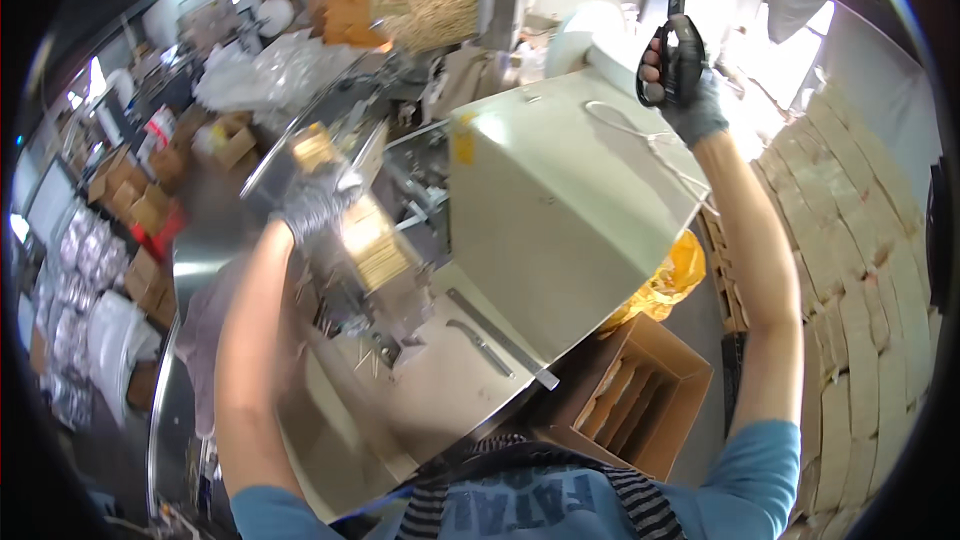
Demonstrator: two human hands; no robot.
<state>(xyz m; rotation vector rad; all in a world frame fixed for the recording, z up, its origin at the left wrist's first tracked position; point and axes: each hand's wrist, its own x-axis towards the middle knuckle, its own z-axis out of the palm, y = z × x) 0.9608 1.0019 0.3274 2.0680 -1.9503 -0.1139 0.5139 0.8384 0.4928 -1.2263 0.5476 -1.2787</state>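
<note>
From here, the only lettering I can make out is on the light-blue cloth shirt (487,512) at the bottom middle of the frame. A row of large, dark-blue block capitals runs across its chest, with parts of fainter letters above, between two black-and-grey striped fabric straps (428,510). Left of the upper middle, a small yellow rectangular label (463,147) sits on the corner of a pale grey-green, box-shaped cabinet (560,170); whatever it bears is too small and blurred for me to read.
</note>
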